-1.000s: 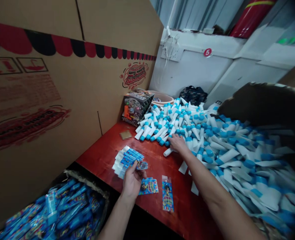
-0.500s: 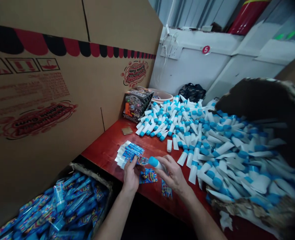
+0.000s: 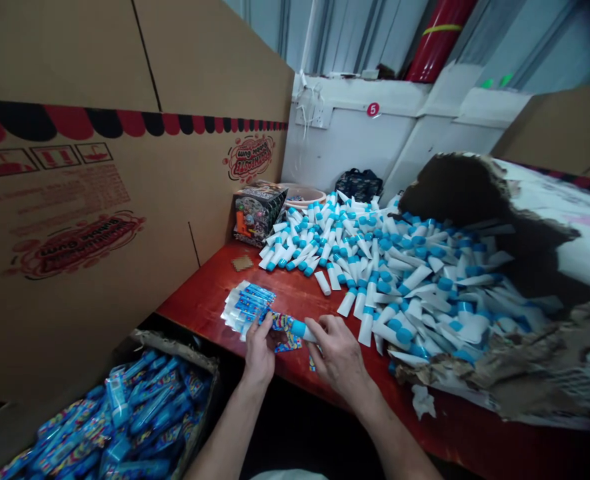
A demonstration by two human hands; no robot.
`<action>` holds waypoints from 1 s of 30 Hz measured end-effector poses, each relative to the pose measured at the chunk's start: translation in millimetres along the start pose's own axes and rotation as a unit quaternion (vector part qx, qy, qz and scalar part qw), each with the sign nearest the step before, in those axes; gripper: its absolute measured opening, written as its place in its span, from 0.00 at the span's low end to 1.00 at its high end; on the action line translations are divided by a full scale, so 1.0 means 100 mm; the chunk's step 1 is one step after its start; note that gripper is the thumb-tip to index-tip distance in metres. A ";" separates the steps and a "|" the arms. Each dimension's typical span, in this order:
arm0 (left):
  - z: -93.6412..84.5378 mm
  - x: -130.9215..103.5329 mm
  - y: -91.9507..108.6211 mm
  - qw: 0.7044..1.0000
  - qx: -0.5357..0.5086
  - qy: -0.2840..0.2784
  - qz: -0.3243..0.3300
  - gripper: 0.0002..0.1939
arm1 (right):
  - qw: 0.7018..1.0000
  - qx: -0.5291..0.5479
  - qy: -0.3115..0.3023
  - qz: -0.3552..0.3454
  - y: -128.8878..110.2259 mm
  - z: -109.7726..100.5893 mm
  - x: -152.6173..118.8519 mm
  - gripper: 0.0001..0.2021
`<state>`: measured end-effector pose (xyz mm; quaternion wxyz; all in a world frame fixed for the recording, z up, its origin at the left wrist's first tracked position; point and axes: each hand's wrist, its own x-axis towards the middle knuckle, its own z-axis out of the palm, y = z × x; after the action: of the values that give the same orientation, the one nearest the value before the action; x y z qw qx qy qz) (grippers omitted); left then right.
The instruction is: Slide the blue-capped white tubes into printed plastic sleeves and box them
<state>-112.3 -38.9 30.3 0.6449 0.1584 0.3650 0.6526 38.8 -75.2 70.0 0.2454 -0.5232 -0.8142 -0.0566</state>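
Near the front of the red table, my left hand (image 3: 259,357) pinches a colourful printed plastic sleeve (image 3: 281,323) by its left end. My right hand (image 3: 339,353) grips a white tube (image 3: 301,330) with a blue cap, its cap end meeting the sleeve's right end. How far the cap sits inside the sleeve is hard to tell. Just beyond my left hand lies a fanned stack of flat printed sleeves (image 3: 249,303). Another printed piece (image 3: 291,345) shows on the table below the hands. To the right spreads a heap of white tubes (image 3: 359,250) with blue caps.
At lower left stands an open carton (image 3: 211,400) of tubes in printed sleeves. A tall cardboard box (image 3: 175,180) walls the left side. A toy box (image 3: 257,217), a pink basin (image 3: 302,193) and a dark bag (image 3: 359,185) are at the back. A torn carton (image 3: 525,360) lies right.
My right hand has brought the tube's blue cap against the sleeve's end and tilted it. The head view has shifted slightly right. A single loose tube at the heap's edge now lies tilted.
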 end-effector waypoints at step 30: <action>0.16 -0.36 -0.31 0.990 -0.024 -0.093 -0.106 0.10 | 0.996 0.086 0.006 0.021 -0.03 0.04 -0.34 0.23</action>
<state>-74.9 -72.2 30.0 0.7451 0.1632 0.3024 0.5716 46.1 -103.5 51.5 0.2957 -0.5166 -0.8034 0.0154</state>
